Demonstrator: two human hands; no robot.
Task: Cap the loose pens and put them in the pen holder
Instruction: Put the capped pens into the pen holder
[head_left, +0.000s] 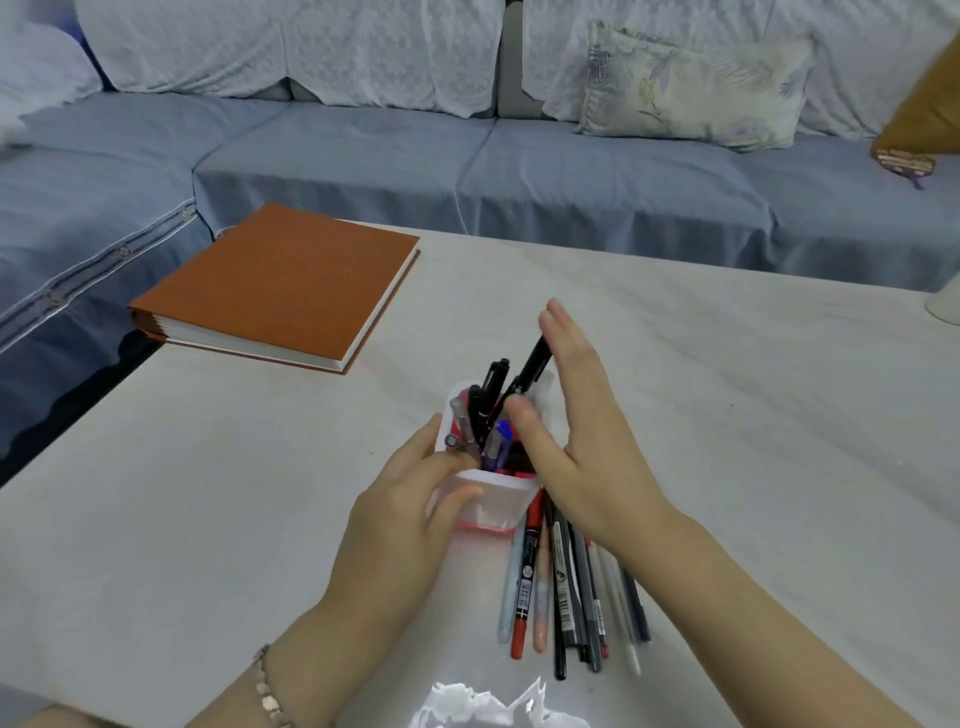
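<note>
A white and pink pen holder (496, 501) stands near the middle of the table, with several pens upright in it. My left hand (415, 514) grips its left side, fingers curled round the wall. Just right of the holder, my right hand (582, 426) is open, fingers straight, its palm against a black pen (530, 371) that leans out of the holder. A bundle of loose pens (566, 587) lies on the table just in front of the holder, under my right wrist; a red pen (523, 582) is among them.
A thick orange-brown book (280, 280) lies at the table's far left corner. A blue sofa (467, 166) with cushions runs behind the table. A white object (945, 304) sits at the right edge. Crumpled clear plastic (483, 706) lies at the near edge.
</note>
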